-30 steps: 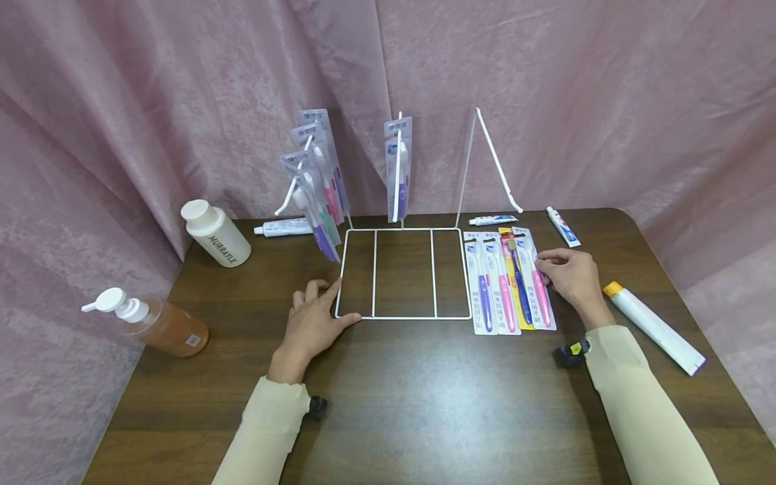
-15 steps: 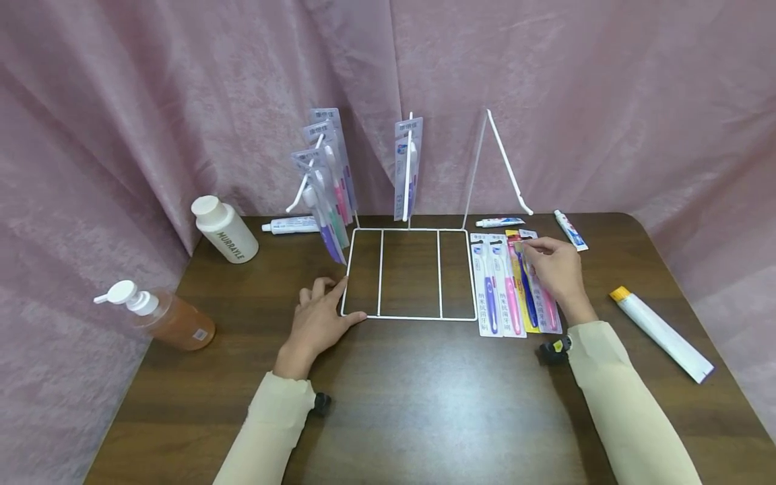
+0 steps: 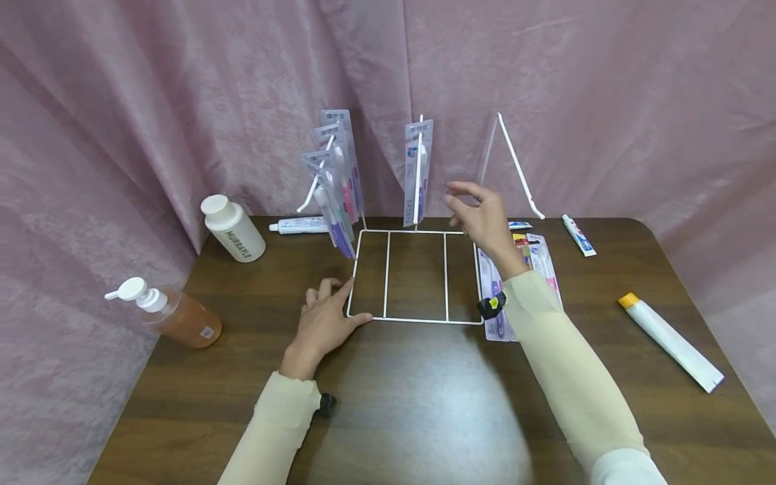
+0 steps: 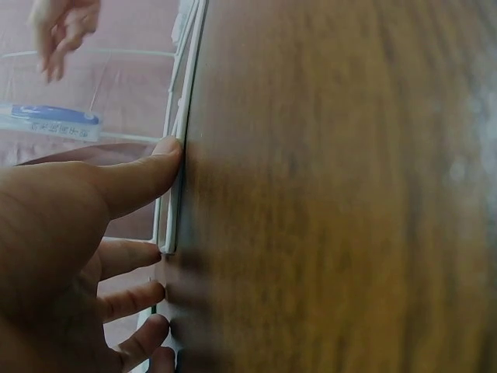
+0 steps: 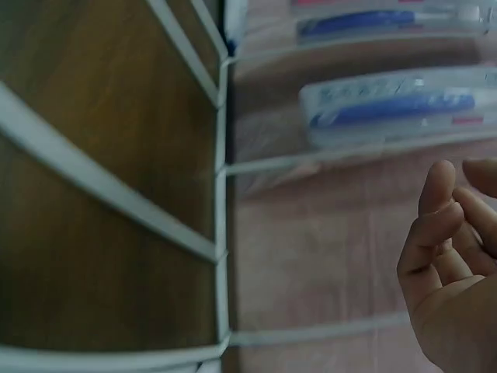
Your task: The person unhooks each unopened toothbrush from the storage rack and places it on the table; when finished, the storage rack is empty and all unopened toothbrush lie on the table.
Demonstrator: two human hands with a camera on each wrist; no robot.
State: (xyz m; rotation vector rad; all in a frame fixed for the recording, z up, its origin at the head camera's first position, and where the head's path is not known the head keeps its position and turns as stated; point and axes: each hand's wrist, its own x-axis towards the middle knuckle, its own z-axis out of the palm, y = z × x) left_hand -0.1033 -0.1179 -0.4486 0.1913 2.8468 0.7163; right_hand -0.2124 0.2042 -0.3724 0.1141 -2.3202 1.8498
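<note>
My left hand (image 3: 324, 323) rests at the front left corner of a white wire rack (image 3: 418, 320), thumb on the front bar and fingertips by the side bar. In the left wrist view its fingers (image 4: 128, 268) are spread along the wire. My right hand (image 3: 488, 225) is raised over the rack's right part with loosely bent fingers, nothing between them. Just left of it, a packaged toothbrush (image 3: 410, 185) hangs on the middle hook, also in the right wrist view. Several packaged toothbrushes (image 3: 336, 202) hang on the left hook. The right hook (image 3: 518, 165) carries nothing.
Packaged toothbrushes (image 3: 548, 266) lie right of the rack, partly behind my right arm. Toothpaste tubes lie about: a small one (image 3: 578, 236), a long one with a yellow cap (image 3: 675, 347), another (image 3: 300, 225) at left. A white bottle (image 3: 233, 229) and an amber pump bottle (image 3: 184, 320) stand left.
My right hand has left the toothbrush packs on the table and moved up and left towards the middle hook. The left hand has stayed on the rack's corner.
</note>
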